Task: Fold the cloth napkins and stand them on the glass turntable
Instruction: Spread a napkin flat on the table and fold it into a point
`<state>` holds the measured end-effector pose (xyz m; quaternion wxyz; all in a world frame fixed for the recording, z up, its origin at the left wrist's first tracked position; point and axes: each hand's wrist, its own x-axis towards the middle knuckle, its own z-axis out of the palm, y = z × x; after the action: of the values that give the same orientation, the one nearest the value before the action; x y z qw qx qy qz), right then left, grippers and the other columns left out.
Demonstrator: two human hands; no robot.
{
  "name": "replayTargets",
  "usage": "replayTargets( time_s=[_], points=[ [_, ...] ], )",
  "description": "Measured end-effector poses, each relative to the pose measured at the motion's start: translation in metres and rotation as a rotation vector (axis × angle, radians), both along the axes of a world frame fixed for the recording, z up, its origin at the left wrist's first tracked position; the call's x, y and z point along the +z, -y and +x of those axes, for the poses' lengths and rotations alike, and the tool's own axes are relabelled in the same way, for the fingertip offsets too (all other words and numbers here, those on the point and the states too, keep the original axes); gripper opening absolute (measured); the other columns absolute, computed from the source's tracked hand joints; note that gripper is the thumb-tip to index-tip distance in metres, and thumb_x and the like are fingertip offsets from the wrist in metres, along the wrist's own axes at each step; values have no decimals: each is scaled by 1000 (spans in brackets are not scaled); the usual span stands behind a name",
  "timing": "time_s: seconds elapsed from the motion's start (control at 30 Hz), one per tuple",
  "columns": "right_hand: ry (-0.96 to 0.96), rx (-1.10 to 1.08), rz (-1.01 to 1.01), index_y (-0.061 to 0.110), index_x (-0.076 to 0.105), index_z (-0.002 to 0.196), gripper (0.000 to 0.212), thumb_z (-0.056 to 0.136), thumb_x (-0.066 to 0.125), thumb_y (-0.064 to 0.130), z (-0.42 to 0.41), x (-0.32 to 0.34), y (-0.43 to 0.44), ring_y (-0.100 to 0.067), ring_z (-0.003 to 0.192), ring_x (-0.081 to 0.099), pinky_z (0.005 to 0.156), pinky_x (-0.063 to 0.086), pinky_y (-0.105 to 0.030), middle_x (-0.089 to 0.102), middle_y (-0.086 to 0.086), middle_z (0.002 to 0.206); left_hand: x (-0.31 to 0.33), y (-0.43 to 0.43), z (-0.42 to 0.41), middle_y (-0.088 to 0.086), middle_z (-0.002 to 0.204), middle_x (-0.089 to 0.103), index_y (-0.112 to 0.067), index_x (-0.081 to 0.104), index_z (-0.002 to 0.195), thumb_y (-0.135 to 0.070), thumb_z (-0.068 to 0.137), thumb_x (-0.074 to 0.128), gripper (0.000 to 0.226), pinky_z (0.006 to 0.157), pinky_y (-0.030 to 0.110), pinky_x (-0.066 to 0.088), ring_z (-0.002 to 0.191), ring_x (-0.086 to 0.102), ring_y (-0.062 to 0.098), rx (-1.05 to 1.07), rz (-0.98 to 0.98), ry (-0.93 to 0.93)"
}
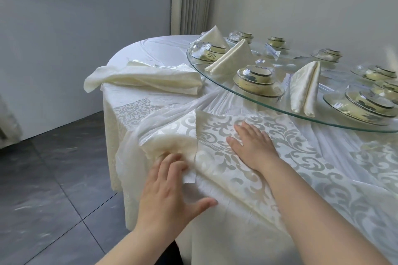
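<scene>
Round surface, white cloth, fills the right half of the frame; grey floor at lower left.
Glass turntable at upper right, its near rim just beyond the napkin's far edge.
Napkin, scroll-patterned, lies flat at frame centre on the surface; its left part is doubled over and rumpled.
Pile of unfolded napkins at left centre, near the turntable rim.
Right hand: flat, fingers straight, pressing the napkin's middle.
Left hand: fingers spread, tips on the doubled-over edge, thumb out; gripping nothing.
Three folded napkins stand on the turntable, well apart.
Wrapped bowl stacks crowd the glass between and beside them.
</scene>
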<state>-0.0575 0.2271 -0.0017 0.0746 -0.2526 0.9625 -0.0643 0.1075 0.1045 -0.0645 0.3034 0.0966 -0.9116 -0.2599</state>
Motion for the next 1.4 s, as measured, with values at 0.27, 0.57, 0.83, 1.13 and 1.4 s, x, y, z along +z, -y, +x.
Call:
replayTargets(
  time_s=[0.27, 0.57, 0.83, 1.13, 1.4],
  points=[
    [0, 4, -15, 25, 7, 147, 57, 97, 22, 48, 0, 0, -1, -13, 143, -3, 114, -4, -35, -1, 3, 156, 24, 39, 26, -36, 85, 63, -51, 67, 66, -26, 74, 73, 27, 73, -1, 39, 83, 58, -16, -39, 555, -299],
    [-33, 12, -34, 24, 15, 146, 55, 97, 25, 46, 0, -1, -1, -13, 143, 1, 115, 0, -34, 3, 3, 156, 61, 121, 31, -10, 56, 67, -23, 74, 59, -17, 79, 57, 27, 40, 9, 42, 46, 58, -3, 47, 1163, -172],
    [-57, 33, -116, 25, 18, 145, 54, 97, 31, 43, 3, 0, -2, -12, 142, 8, 113, 6, -31, 10, 6, 155, 86, 166, 7, -9, 63, 68, -20, 75, 66, -41, 17, 93, 56, 46, 13, 50, 56, 64, 0, -378, 1330, -176],
    [-29, 78, -158, 30, 28, 142, 47, 97, 32, 41, 5, 1, -3, -8, 141, 8, 113, 5, -27, 16, 11, 153, 74, 185, -31, -3, 64, 70, -12, 58, 89, -26, 98, 39, 25, 53, 21, 56, 56, 67, 7, -50, 1310, -16],
    [-34, 102, -103, 32, 20, 144, 49, 97, 29, 44, 4, 1, -2, -8, 142, 3, 114, 2, -28, 10, 12, 154, 60, 183, -27, 4, 73, 71, -9, 60, 90, -33, 87, 57, 24, 54, 19, 55, 56, 67, 10, 48, 1315, 87]
  ],
)
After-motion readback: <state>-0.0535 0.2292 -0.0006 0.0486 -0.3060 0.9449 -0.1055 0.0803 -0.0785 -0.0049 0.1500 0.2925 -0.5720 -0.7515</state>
